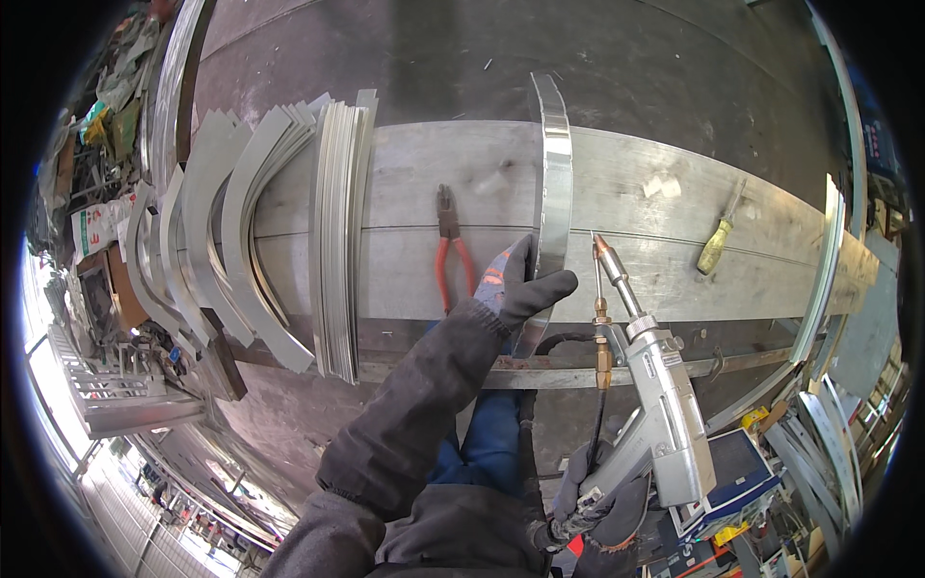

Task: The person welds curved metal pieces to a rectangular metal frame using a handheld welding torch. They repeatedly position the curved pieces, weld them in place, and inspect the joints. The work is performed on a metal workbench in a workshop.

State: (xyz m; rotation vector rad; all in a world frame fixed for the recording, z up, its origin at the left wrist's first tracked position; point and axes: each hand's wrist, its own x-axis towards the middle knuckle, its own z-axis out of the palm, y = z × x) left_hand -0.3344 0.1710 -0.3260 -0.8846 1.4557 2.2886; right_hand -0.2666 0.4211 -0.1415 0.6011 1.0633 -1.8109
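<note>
A curved, shiny metal strip [555, 183] stands on edge across the pale metal plate [424, 159]. Its near part is gripped by my left hand [528, 289], in a dark glove with an orange-marked patch. Lower right, my gloved right hand [621, 511] is closed around the handle of a silver handheld welding gun [665, 409]. The gun's copper nozzle and thin wire guide point up and left, just right of the strip and apart from it. Left of the strip lie pliers [450, 217] with red handles. Toward the right rests a screwdriver [715, 246] with a yellowish handle.
Straight metal strips stand bundled in a stack [337, 241] at left, beside fanned curved metal pieces [255, 193]. The bench's front rail [578, 374] runs between me and the plate. A blue-and-white box [729, 482] and loose metal lengths [819, 462] crowd the lower right.
</note>
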